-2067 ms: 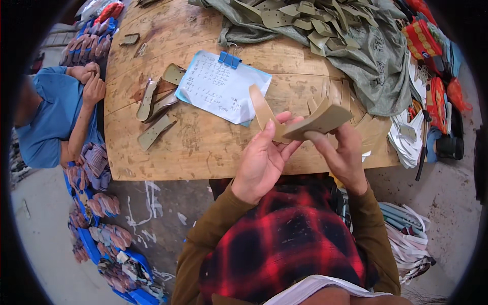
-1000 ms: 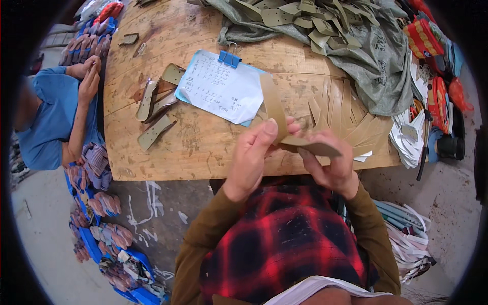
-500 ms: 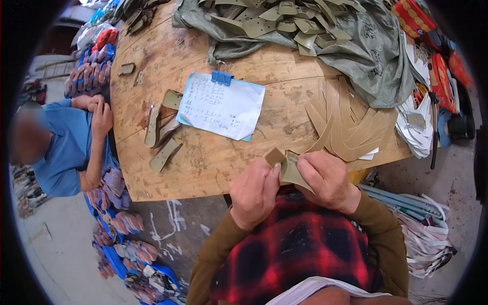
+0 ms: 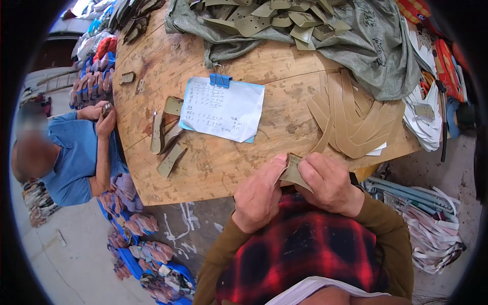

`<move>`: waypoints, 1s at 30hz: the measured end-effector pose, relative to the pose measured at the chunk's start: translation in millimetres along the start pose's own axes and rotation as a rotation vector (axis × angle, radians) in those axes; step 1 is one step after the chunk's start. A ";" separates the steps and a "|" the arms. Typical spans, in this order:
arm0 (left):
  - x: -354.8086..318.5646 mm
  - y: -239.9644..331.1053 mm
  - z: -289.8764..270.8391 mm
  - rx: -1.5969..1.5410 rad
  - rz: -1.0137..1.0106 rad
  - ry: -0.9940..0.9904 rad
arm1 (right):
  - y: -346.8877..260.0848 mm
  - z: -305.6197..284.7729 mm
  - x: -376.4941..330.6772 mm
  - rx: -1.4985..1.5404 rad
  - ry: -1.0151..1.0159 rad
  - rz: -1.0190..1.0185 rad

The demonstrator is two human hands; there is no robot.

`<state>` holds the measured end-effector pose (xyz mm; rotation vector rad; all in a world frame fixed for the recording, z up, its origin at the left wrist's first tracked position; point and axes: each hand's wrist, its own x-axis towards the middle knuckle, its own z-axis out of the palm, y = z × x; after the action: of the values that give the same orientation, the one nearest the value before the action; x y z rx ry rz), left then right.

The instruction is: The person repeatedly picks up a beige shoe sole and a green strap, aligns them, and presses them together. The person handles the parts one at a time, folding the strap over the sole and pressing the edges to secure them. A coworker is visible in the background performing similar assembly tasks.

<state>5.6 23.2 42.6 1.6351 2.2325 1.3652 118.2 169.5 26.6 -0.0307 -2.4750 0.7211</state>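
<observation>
Over the table's near edge I hold an olive leather-like piece (image 4: 294,174), curved and bent upward between my hands. My left hand (image 4: 258,194) pinches its left edge with thumb and fingers. On its right side my right hand (image 4: 330,184) grips with curled fingers that cover part of it. A tan strip (image 4: 322,144) passes from behind my right hand toward the strip pile; whether it is joined to the piece I cannot tell. More tan strips (image 4: 339,127) lie fanned out just beyond my right hand. Several olive pieces (image 4: 172,161) rest at the left of the table.
A clipped paper sheet (image 4: 223,109) lies mid-table. Behind it, a grey-green sack (image 4: 373,56) bears a heap of olive pieces (image 4: 264,18). White cut pieces (image 4: 424,124) hang at the right edge. At left sits a person in blue (image 4: 79,152), holding a small object.
My left hand has shifted onto the olive piece's edge, and the brown end that stuck up there no longer shows. The person at left has raised a small object.
</observation>
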 end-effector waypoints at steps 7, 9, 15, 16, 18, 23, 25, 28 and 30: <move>-0.4 -11.0 -1.0 -0.801 -0.387 -0.085 | 10.5 -0.6 2.1 0.071 -0.046 0.065; -4.5 -20.4 7.3 -1.413 -0.592 0.000 | 4.6 -9.8 12.7 0.393 -0.096 0.185; -1.6 -9.0 5.3 -0.877 -0.527 0.066 | -3.1 -16.0 13.9 0.643 -0.286 0.346; 0.6 -7.6 3.6 -0.696 -0.467 0.082 | -3.6 -11.4 10.5 0.637 -0.281 0.326; 1.9 -10.2 9.4 -0.625 -0.447 0.110 | -9.5 -1.3 4.6 0.660 -0.266 0.341; 7.6 -21.4 13.2 -1.051 -0.643 0.111 | -11.5 -5.6 10.6 0.570 -0.315 0.298; 7.8 -26.8 13.5 -1.271 -0.614 0.140 | -6.9 -8.8 16.8 0.521 -0.296 0.249; 9.5 -11.2 9.6 -1.064 -0.597 0.150 | 1.9 -8.4 12.4 0.456 -0.253 0.202; -2.7 -17.7 3.0 -0.791 -0.479 -0.080 | 2.9 -6.2 9.6 0.364 -0.257 0.149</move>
<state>-4.8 22.0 27.8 0.8078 1.5471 1.6637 112.9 176.6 34.3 0.0144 -2.5578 1.3018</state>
